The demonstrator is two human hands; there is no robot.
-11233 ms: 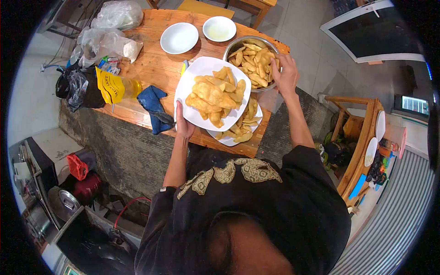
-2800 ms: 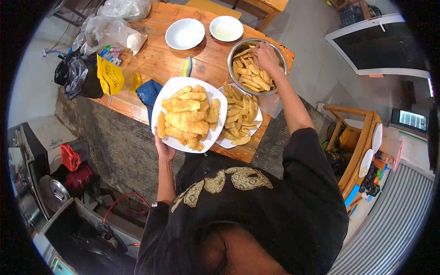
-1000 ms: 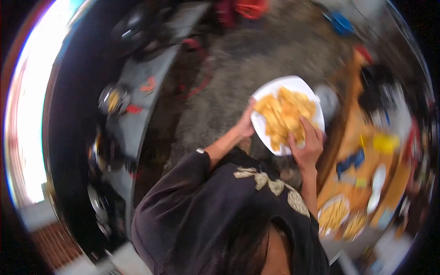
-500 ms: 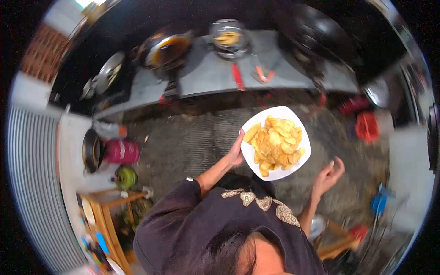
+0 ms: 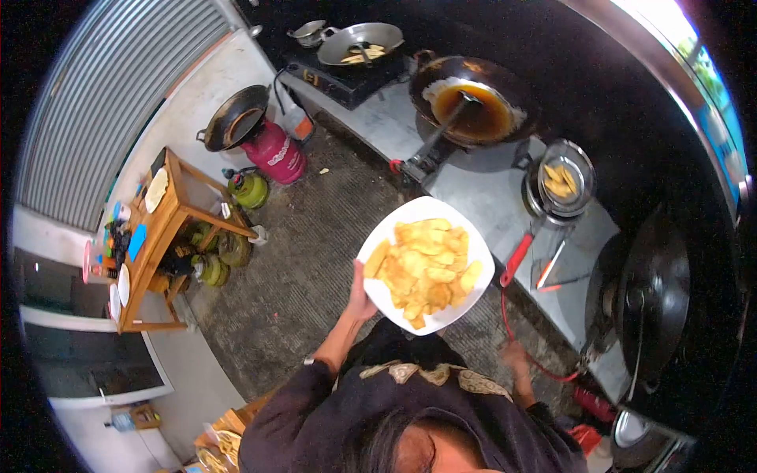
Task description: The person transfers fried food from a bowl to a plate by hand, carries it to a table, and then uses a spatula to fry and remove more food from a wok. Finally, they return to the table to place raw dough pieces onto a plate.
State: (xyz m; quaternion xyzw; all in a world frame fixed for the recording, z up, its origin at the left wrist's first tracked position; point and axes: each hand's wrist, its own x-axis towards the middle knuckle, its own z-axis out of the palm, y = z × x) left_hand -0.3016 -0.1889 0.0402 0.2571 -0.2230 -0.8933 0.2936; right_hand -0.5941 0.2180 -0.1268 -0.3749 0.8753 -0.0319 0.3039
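A white square plate (image 5: pixel 378 293) heaped with thin golden fried chips (image 5: pixel 426 264) is held out in front of my body. My left hand (image 5: pixel 360 293) is closed on the plate's left rim, most of its fingers hidden underneath. Lower right, my right hand (image 5: pixel 516 359) hangs away from the plate, near a red hose (image 5: pixel 524 347) at the counter's front. Motion smears its fingers, and I see nothing in it.
Along the counter (image 5: pixel 481 193) sit a wok with brown oil (image 5: pixel 493 110), a strainer with fried pieces (image 5: pixel 569 181), red-handled tongs (image 5: pixel 550 268) and a big dark wok (image 5: pixel 654 292). A pink gas cylinder (image 5: pixel 276 154) and a wooden table (image 5: pixel 177 205) stand left.
My view has swung left, bringing the wooden table and door into sight. The plate stays in my left hand. My right hand has dropped lower and blurred.
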